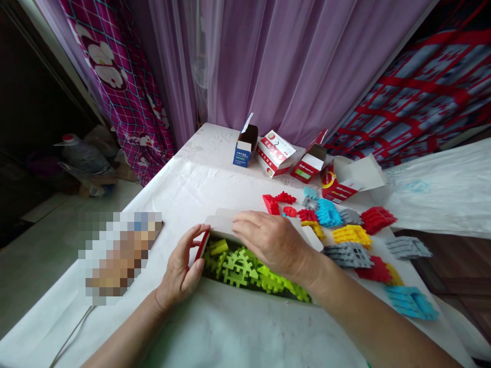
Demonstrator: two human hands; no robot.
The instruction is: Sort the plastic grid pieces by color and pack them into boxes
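In the middle of the table lies an opened carton box (pixel 201 246), its red end wall showing at the left and its pale flap (pixel 222 220) raised at the back. Bright green interlocking plastic building pieces (pixel 238 268) fill it in a loose heap. My left hand (pixel 184 266) grips the box's left end, thumb at the front corner and fingers on the red wall. Over the box, my right hand (pixel 268 240) rests by the raised flap with its fingers stretched out side by side. Its thumb and palm are hidden, as are the pieces under it.
Several small opened boxes (pixel 276 153) stand along the table's back edge. Stacks of yellow pieces (pixel 351 235), grey pieces (pixel 347 254) and blue pieces (pixel 411 301) spread to the right, with red pieces (pixel 378 220) among them. A blurred-out object (pixel 120 258) with a cord lies left.
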